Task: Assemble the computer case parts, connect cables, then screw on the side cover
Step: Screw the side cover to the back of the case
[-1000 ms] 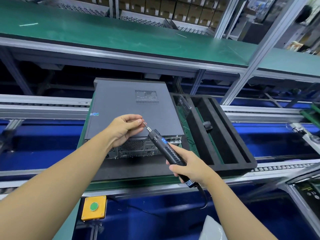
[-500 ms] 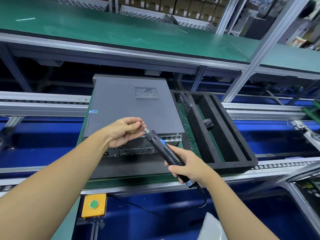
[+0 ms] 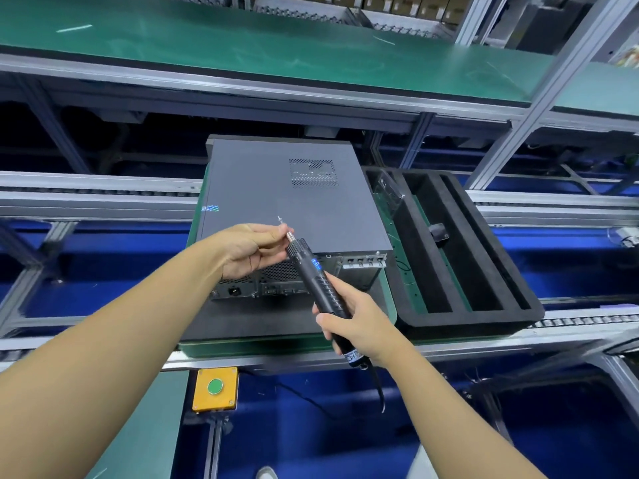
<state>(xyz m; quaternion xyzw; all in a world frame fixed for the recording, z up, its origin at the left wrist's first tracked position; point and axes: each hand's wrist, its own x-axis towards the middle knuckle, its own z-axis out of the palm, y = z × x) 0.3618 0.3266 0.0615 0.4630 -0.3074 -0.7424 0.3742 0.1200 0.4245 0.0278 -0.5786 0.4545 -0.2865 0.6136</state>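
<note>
A dark grey computer case [image 3: 276,198] lies flat on a green pallet, its side cover on top and its rear ports facing me. My right hand [image 3: 356,323] grips a black electric screwdriver [image 3: 318,288] by the handle, its bit pointing up and left. My left hand [image 3: 252,248] is closed around the bit, fingertips pinching it just above the chuck. A small screw [image 3: 280,221] sits at the tip of the bit, above the cover's near edge. Both hands hover over the case's rear edge.
A black foam tray [image 3: 498,271] with long slots sits right of the case, holding a small black part [image 3: 438,234]. A yellow box with a green button [image 3: 215,387] is mounted below the conveyor rail. A green shelf [image 3: 242,43] runs overhead behind.
The hands and screwdriver have stayed almost still over the case's rear edge. My left fingers have shifted along the bit, leaving the screw exposed at its tip.
</note>
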